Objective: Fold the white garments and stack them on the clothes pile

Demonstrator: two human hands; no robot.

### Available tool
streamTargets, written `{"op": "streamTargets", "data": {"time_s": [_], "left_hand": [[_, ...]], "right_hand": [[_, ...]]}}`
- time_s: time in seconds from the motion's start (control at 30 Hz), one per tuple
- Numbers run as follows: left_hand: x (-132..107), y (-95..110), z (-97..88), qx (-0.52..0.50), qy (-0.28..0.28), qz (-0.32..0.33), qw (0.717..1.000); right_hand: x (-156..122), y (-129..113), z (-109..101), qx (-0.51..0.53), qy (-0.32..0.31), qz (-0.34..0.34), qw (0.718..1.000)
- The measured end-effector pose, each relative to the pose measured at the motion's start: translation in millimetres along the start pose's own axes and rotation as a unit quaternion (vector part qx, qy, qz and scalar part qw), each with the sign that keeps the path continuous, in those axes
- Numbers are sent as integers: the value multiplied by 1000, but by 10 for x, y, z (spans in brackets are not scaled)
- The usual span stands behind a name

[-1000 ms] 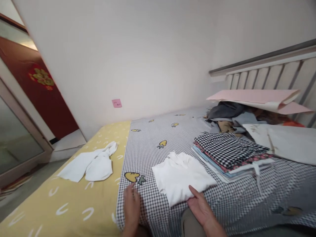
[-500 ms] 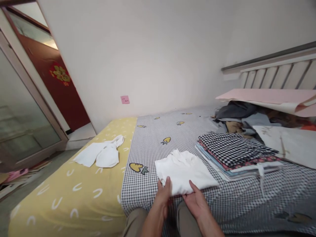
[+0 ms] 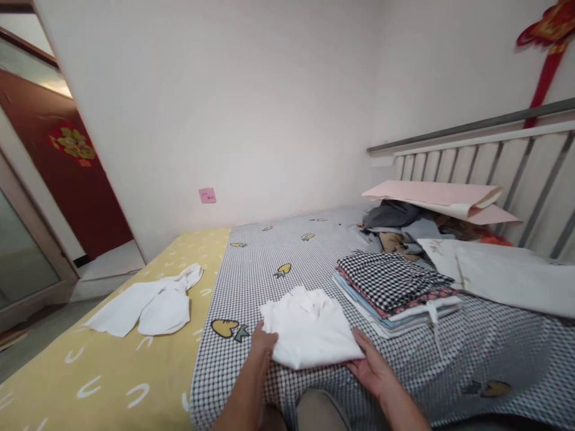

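Note:
A folded white garment (image 3: 305,326) lies on the black-and-white checked sheet (image 3: 278,251) near the bed's front edge. My left hand (image 3: 262,347) grips its left edge, fingers curled under the cloth. At the garment's right front corner my right hand (image 3: 372,365) has its fingers tucked beneath the fabric. Right of the garment sits a stack of folded clothes (image 3: 395,287) topped by a black-and-white gingham piece.
A second white garment (image 3: 148,305) lies unfolded on the yellow sheet (image 3: 90,383) at left. Behind the stack are a heap of loose clothes (image 3: 399,224), pink and cream boards (image 3: 440,197), a pale pillow (image 3: 503,272) and a slatted headboard (image 3: 494,155). A red door (image 3: 72,179) is at far left.
My left hand moved from the checked sheet to the white garment's left edge. Both hands now hold the garment at its sides. The camera view shifted.

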State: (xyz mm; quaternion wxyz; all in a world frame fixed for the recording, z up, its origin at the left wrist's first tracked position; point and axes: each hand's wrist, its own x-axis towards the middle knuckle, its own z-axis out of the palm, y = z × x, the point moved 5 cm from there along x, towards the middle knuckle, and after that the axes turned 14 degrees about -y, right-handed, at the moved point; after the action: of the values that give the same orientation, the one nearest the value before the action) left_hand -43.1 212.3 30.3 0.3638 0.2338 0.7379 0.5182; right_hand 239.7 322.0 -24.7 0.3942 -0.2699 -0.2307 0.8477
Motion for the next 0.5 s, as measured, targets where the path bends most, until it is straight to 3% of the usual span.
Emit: {"op": "streamTargets", "data": {"time_s": [0.1, 0.2, 0.37, 0.5], "left_hand": [[12, -63, -472, 58, 5, 2, 998], [-69, -177, -780, 111, -11, 9, 994], [-135, -163, -1055, 208, 13, 31, 977], [-6, -77, -1034, 214, 3, 43, 976]], "right_hand": [[142, 38, 236, -82, -37, 15, 996], [302, 60, 436, -217, -70, 18, 974], [549, -2, 473, -333, -67, -33, 940], [650, 37, 438, -428, -44, -56, 901]]}}
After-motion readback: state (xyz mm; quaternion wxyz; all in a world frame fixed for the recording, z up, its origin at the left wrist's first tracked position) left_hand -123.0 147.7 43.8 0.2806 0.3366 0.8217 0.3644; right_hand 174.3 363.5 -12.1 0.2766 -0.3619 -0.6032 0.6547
